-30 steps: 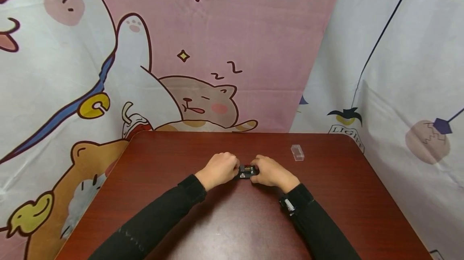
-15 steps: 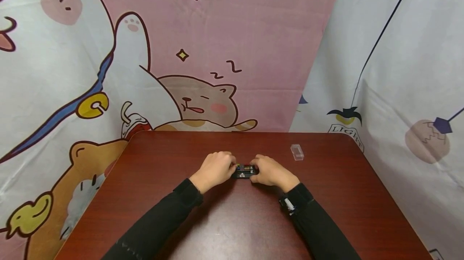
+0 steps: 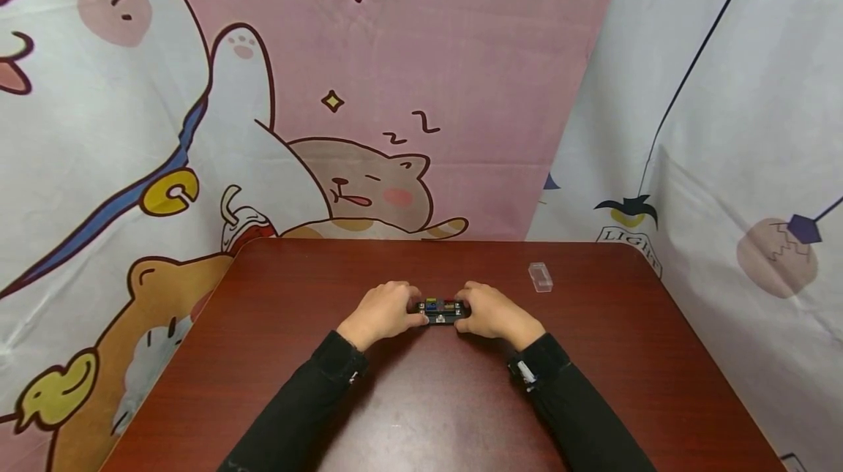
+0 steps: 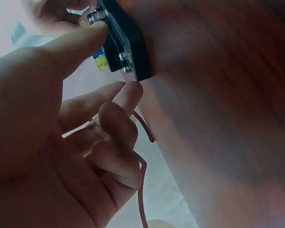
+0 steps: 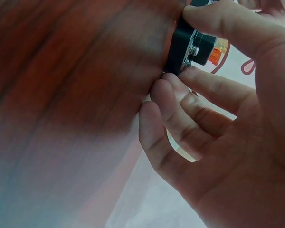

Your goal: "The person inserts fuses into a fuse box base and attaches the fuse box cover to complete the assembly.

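Observation:
A small black fuse block [image 3: 440,317] lies on the table between the two hands. Yellow, blue and orange blade fuses stick up from it, and metal screws show at its ends. My left hand [image 3: 383,316] holds the left end, its thumb on the near side and its fingers around the far corner. In the left wrist view, the thumb [image 4: 80,45] lies against the block and the other fingers curl below its end. At the opposite end my right hand [image 3: 494,315] grips the block between thumb and fingers. That hand's thumb [image 5: 218,19] covers part of the block.
A clear plastic cover [image 3: 541,277] lies on the reddish-brown table [image 3: 421,399] toward the back right. Behind the table hangs a printed cartoon cloth [image 3: 461,91]. The table's far edge runs just beyond the hands.
My left hand has slid left along the fuse block, and its grip has opened out around the end. More of the block and its yellow and blue fuses show. The right hand stays put.

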Demonstrator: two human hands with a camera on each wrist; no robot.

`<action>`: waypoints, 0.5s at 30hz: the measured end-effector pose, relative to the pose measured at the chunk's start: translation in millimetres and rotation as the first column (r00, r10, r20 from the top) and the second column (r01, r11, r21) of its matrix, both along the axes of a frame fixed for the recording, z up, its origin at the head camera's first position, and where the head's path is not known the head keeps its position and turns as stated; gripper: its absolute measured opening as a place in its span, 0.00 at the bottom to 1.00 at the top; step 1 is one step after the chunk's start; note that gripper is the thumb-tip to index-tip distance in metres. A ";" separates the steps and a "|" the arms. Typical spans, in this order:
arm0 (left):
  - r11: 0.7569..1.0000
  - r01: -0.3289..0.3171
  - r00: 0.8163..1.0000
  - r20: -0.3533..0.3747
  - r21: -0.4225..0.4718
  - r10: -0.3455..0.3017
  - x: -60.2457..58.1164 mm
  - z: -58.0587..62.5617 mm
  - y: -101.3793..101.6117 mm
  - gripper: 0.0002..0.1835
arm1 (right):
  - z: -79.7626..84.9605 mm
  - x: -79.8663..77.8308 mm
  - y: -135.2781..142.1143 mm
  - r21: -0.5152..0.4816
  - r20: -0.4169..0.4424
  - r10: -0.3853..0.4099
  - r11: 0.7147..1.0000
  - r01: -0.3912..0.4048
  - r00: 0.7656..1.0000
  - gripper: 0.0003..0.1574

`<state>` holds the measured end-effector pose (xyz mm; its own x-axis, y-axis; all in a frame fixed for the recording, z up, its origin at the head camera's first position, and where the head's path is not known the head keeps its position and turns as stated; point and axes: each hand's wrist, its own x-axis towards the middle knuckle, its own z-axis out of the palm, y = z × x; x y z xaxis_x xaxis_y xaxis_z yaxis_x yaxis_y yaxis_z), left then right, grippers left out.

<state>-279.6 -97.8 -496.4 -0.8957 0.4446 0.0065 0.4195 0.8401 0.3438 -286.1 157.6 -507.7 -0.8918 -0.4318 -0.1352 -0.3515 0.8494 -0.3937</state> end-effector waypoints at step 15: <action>0.999 -0.021 1.000 -0.002 0.026 0.021 5.1 -11.1 4.2 0.27 | -0.8 0.3 -0.2 -0.014 -0.011 0.010 1.000 -0.010 1.000 0.32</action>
<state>-274.5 -93.6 -507.6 -0.9050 0.4250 0.0196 0.4023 0.8399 0.3645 -285.8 157.4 -508.6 -0.8890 -0.4421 -0.1194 -0.3641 0.8404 -0.4015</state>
